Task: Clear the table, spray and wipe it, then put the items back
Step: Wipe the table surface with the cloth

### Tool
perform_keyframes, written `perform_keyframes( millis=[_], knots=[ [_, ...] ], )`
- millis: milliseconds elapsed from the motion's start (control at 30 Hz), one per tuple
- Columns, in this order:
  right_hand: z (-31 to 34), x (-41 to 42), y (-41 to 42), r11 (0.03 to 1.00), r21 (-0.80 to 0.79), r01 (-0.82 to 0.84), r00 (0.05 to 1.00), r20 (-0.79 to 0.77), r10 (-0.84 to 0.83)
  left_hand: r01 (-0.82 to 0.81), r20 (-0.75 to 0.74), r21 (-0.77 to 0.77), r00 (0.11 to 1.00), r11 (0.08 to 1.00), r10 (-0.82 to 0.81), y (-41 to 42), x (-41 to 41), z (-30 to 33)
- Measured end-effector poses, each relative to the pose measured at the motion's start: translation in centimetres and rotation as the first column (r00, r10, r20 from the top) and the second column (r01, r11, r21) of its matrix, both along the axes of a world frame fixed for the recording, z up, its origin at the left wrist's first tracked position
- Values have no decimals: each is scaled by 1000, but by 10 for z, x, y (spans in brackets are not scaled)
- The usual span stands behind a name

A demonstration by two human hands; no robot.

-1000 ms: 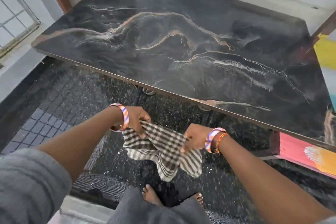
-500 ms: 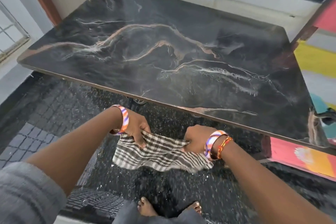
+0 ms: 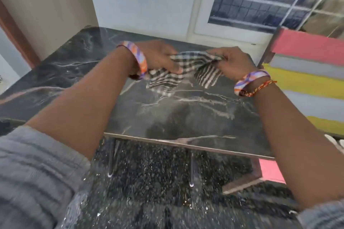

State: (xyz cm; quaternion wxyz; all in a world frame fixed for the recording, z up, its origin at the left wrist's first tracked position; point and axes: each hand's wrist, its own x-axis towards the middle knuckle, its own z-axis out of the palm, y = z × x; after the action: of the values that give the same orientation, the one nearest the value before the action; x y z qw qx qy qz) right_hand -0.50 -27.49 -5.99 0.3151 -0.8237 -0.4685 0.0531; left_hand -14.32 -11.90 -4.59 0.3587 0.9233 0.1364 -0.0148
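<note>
A brown-and-white checked cloth [image 3: 168,78] is stretched between both hands over the far half of the black marble table [image 3: 178,117]. My left hand [image 3: 161,57] grips its left end and my right hand [image 3: 232,60] grips its right end. The cloth's lower folds hang down toward the tabletop; whether they touch it is unclear. The tabletop itself carries nothing else that I can see.
A pink, grey and yellow striped panel [image 3: 305,80] stands against the table's right side. A white wall and a barred window [image 3: 270,0] lie behind the table. Speckled black floor [image 3: 158,182] and thin metal table legs show below the near edge.
Both hands have lifted the cloth from below the table's near edge, up and forward over the tabletop. The view has tilted upward toward the wall and window.
</note>
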Motion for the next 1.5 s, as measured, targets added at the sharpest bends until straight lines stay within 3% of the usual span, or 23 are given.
perform_keyframes(
  millis=[67,167,267,433,533,700,867,1033,1133,1333,1500],
  knots=[
    [-24,19,-9,999,8,-35,995,-98,35,164,-76,-35,983,986,-166,-14,10,-5],
    [-71,41,-32,922,-385,34,999,20,-29,185,-297,-347,908,919,-295,-23,15,-43],
    [-108,33,-44,801,-579,148,985,16,-171,114,-369,-274,904,955,-214,-10,10,-79],
    [-150,-9,-16,828,-409,383,912,28,-408,-37,-354,-83,935,996,5,20,3,-107],
    [-162,-26,13,772,-479,416,887,27,-461,-96,-321,-65,945,993,71,26,8,-113],
    [-186,-13,43,699,-655,287,953,116,-281,-102,-242,26,964,994,105,27,30,-118],
    [-188,27,58,774,-596,216,975,180,-133,-152,-144,143,974,978,173,33,67,-130],
    [-193,98,90,849,-528,-12,969,204,141,-277,-49,226,954,934,295,46,129,-139],
    [-193,153,116,859,-504,-89,958,192,212,-361,16,315,927,878,375,56,180,-144],
    [-192,299,141,866,-498,45,984,170,47,-353,33,398,928,847,371,64,290,-154],
    [-196,408,107,804,-464,372,928,154,-340,-307,26,384,946,871,322,57,358,-163]
  ],
)
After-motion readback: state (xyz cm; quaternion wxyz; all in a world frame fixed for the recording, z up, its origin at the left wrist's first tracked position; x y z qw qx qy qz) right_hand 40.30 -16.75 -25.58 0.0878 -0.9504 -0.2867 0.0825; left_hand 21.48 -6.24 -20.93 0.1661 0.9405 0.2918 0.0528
